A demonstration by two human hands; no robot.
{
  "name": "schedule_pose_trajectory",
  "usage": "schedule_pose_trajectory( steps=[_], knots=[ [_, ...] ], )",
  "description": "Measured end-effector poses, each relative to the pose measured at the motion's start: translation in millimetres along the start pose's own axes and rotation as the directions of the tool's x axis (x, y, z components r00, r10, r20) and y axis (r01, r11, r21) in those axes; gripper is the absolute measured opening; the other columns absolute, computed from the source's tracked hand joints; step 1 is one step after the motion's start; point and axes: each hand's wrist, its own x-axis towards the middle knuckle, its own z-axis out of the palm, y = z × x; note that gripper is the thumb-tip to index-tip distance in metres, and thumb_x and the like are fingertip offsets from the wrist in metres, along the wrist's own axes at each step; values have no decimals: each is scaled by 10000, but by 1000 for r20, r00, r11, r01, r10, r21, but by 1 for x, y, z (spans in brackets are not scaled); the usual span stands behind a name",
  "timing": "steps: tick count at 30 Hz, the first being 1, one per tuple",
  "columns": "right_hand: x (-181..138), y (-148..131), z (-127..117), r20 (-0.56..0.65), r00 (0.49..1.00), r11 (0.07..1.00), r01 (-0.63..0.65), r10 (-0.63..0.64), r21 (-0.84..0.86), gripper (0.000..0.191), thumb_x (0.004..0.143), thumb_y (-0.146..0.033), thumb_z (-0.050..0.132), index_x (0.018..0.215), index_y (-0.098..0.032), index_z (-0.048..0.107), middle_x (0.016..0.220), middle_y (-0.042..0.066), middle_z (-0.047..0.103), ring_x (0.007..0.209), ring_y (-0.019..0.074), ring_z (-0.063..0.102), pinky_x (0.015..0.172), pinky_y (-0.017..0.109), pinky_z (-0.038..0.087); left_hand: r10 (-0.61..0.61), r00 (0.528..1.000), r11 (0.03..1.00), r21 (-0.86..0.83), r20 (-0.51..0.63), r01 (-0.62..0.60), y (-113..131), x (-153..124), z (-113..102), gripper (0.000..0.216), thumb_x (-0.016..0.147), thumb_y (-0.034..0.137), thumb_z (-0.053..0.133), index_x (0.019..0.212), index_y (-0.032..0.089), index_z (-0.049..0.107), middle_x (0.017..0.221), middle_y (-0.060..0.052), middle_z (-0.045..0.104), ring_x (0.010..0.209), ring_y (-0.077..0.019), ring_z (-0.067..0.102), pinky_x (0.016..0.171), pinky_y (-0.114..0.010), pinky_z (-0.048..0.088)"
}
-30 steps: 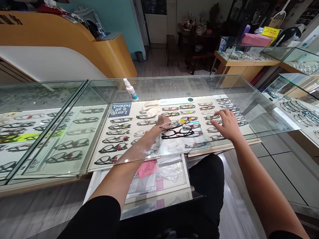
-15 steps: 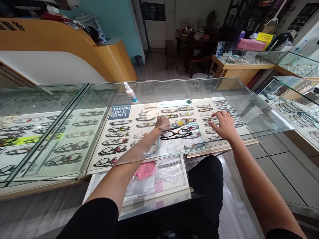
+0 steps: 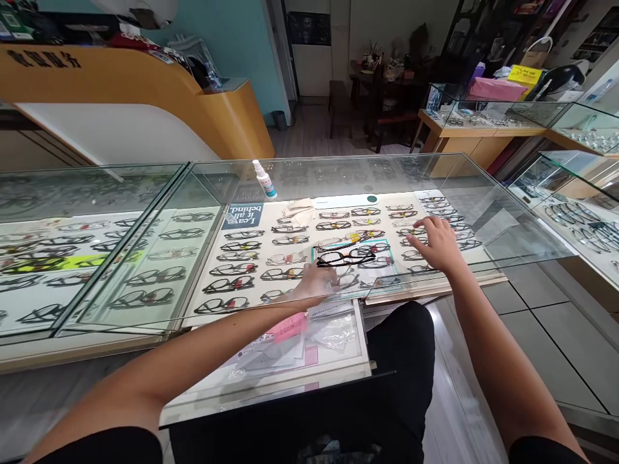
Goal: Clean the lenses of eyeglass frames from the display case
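Observation:
My left hand (image 3: 316,282) reaches under the glass top (image 3: 483,187) of the display case, near its front edge, among rows of eyeglass frames on a pale tray (image 3: 309,222). It is blurred and seen through glass, so its fingers are unclear. A black pair of glasses (image 3: 345,258) lies just beyond it by a teal-edged card. My right hand (image 3: 435,243) rests flat on the glass top to the right, fingers spread, holding nothing.
A small spray bottle (image 3: 265,180) stands on the glass at the back, near a dark sign (image 3: 242,216). Below the case a pulled-out drawer (image 3: 360,364) holds a pink slip (image 3: 286,326) and plastic bags. More glass cases (image 3: 575,219) stand right, an orange counter (image 3: 145,90) left.
My left hand has drawn back from the middle rows toward the front edge of the case. The black glasses stay where they were. My right hand has barely moved.

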Motion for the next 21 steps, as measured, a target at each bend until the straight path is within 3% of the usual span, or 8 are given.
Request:
schedule_pose_trajectory(
  steps=[2, 4, 8, 16, 21],
  knots=[
    [1, 1, 1, 8, 1000, 1000, 0, 0, -10, 452, 1043, -632, 564, 1269, -268, 707, 1397, 186, 686, 1241, 450, 610, 1045, 628, 515, -104, 992, 995, 6, 68, 104, 5, -24, 0, 298, 902, 524, 799, 915, 226, 799, 1168, -129, 774, 1267, -419, 621, 1083, -544, 467],
    [1, 2, 1, 9, 1000, 1000, 4, -4, -23, 461, 1043, -639, 561, 1274, -268, 708, 1397, 189, 690, 1234, 451, 614, 1039, 631, 518, -157, 972, 986, -35, 175, 165, 11, -49, -2, 324, 866, 578, 814, 955, 267, 815, 1181, -109, 767, 1252, -406, 623, 1055, -512, 470],
    [1, 3, 2, -4, 1000, 999, 15, -15, -32, 459, 1044, -638, 544, 1264, -272, 710, 1397, 192, 694, 1221, 457, 612, 1024, 646, 518, -57, 951, 983, -150, 304, 106, 27, -93, -13, 295, 871, 567, 852, 893, 281, 783, 1150, -61, 779, 1308, -380, 611, 1173, -514, 399],
    [-1, 2, 4, -12, 1000, 997, 13, -14, -79, 482, 1065, -638, 521, 1286, -253, 708, 1404, 206, 697, 1247, 470, 614, 1029, 639, 516, 48, 958, 962, -270, 284, 31, 77, -138, -44, 255, 910, 486, 902, 854, 278, 765, 1220, -36, 777, 1309, -367, 584, 1157, -515, 406],
    [-1, 0, 2, 14, 1000, 995, 4, -3, -97, 496, 1080, -622, 491, 1307, -233, 700, 1417, 212, 686, 1269, 467, 607, 1050, 630, 508, 139, 955, 949, -312, 263, -52, 112, -158, -76, 251, 945, 507, 895, 902, 280, 794, 1291, -45, 744, 1340, -350, 565, 1166, -484, 425]
  ],
)
